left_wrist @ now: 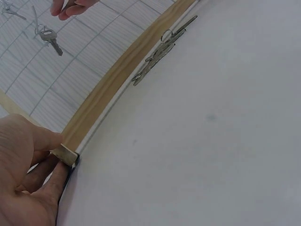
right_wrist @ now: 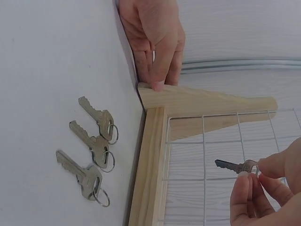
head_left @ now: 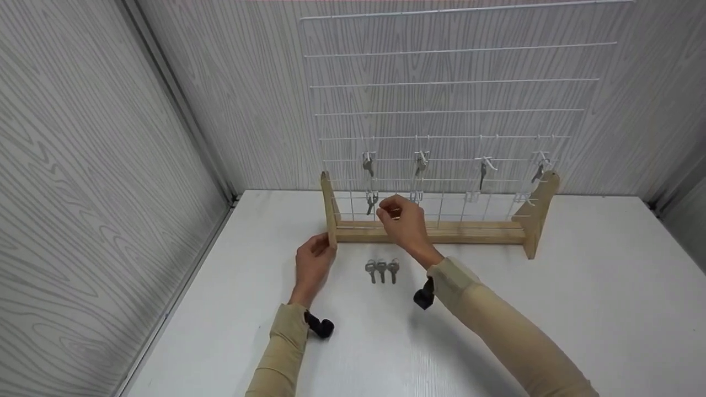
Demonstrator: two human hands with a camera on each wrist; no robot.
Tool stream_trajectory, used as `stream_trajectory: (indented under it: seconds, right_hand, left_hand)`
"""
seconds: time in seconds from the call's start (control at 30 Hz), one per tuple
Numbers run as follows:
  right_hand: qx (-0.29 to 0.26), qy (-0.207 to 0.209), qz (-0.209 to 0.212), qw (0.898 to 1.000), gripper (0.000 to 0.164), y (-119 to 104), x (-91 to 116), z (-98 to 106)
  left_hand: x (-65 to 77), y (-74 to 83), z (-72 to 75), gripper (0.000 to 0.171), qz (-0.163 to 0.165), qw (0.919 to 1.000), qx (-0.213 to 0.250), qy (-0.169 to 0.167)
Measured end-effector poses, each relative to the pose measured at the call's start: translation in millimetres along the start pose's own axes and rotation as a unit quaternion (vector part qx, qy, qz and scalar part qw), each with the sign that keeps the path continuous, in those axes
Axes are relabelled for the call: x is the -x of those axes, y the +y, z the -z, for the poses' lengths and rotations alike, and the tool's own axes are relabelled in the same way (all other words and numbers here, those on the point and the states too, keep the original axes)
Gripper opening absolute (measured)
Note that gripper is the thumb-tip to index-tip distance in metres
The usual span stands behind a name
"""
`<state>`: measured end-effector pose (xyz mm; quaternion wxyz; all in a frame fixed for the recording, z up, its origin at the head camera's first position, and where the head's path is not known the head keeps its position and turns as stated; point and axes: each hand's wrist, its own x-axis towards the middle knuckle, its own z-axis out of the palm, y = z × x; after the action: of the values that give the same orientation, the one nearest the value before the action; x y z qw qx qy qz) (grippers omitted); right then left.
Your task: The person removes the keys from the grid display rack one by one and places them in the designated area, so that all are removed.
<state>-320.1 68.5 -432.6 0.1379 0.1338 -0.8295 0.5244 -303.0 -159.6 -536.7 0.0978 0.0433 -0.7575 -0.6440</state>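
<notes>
My left hand (head_left: 313, 266) pinches the front foot of the rack's left wooden side piece (left_wrist: 66, 154), thumb on one face and fingers on the other. My right hand (head_left: 407, 225) is raised before the wire grid, thumb and fingers bent and a little apart. Just left of its fingertips, a key (head_left: 371, 204) hangs by its ring from a lower-row hook; the left wrist view shows a gap between this key (left_wrist: 51, 40) and the fingers. In the right wrist view the same key (right_wrist: 235, 165) overlaps the fingertips. Three keys with rings (head_left: 381, 270) lie side by side on the table.
Several keys hang along the upper hook row, among them one at the far right (head_left: 538, 172). More white hooks (head_left: 472, 197) sit on the lower row. A wooden crossbar (head_left: 480, 237) joins the rack's side pieces. Grey wood-grain panels (head_left: 265, 99) enclose the white table (head_left: 595, 309).
</notes>
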Motion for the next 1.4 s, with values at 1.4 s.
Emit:
stream_trajectory:
  seconds: [1.4]
  right_hand:
    - [-0.007, 0.046, -0.009, 0.999, 0.012, -5.4, -22.3, -17.5]
  left_hand:
    - [-2.4, -4.2, 0.3, 0.036, -0.001, 1.0, -0.005, -0.006]
